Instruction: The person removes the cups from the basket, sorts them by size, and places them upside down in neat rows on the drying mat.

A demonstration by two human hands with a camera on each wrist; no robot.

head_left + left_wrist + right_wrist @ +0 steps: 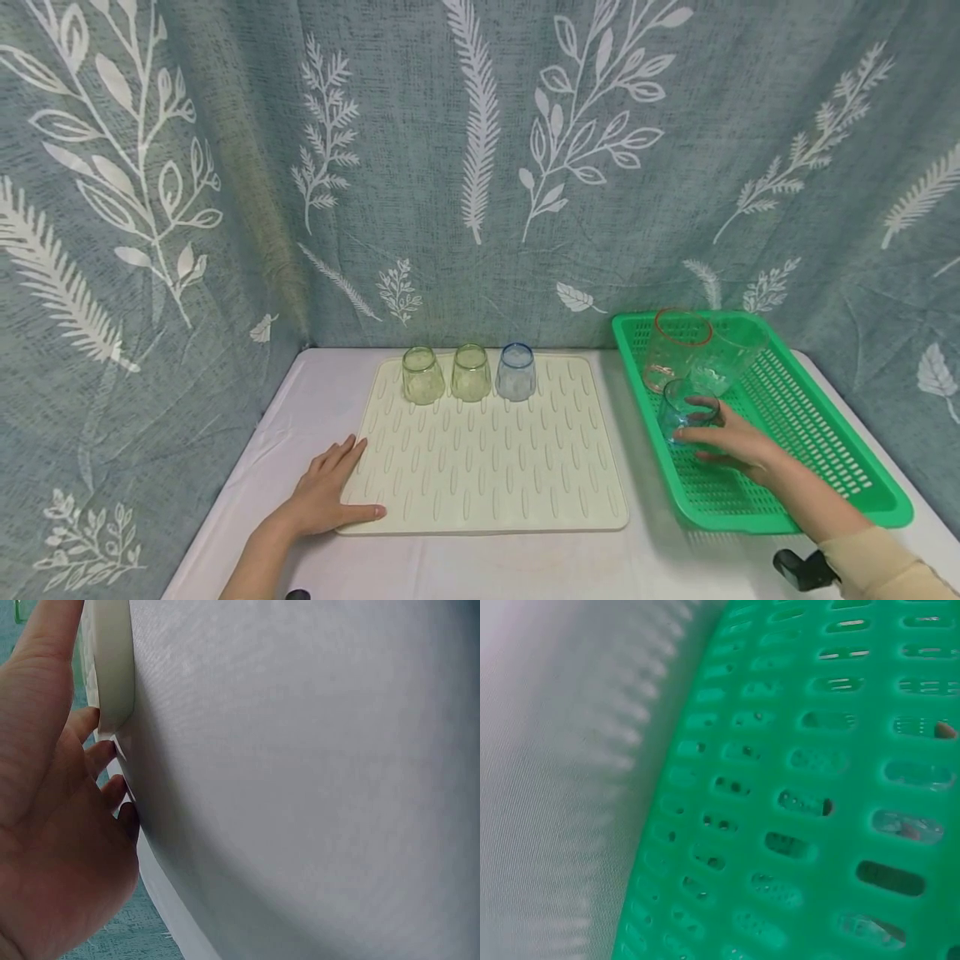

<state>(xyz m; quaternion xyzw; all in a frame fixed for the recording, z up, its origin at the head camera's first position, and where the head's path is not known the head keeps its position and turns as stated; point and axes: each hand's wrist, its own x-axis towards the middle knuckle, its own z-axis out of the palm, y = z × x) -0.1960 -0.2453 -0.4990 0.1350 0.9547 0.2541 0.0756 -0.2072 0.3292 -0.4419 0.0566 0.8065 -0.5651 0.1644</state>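
Note:
My right hand (731, 442) reaches into the green basket (832, 400) and grips a blue-tinted drinking glass (678, 417) near the basket's left wall. Some fingers show through the glass. In the right wrist view the slotted basket wall (780, 780) hides most of that hand. My left hand (322, 492) lies with fingers spread on the left edge of the cream mat (487, 475); its thumb rests on the mat's front corner. Along the mat's back stand two green-tinted glasses (423, 379) (471, 375) and one blue-rimmed glass (516, 377), narrower end up.
Inside the basket, behind the gripped glass, stand a red-rimmed glass (675, 350) and a clear glass (727, 358). A white cloth (480, 567) covers the table. Leaf-patterned curtain (420, 167) hangs right behind. A black object (806, 571) sits by the right forearm.

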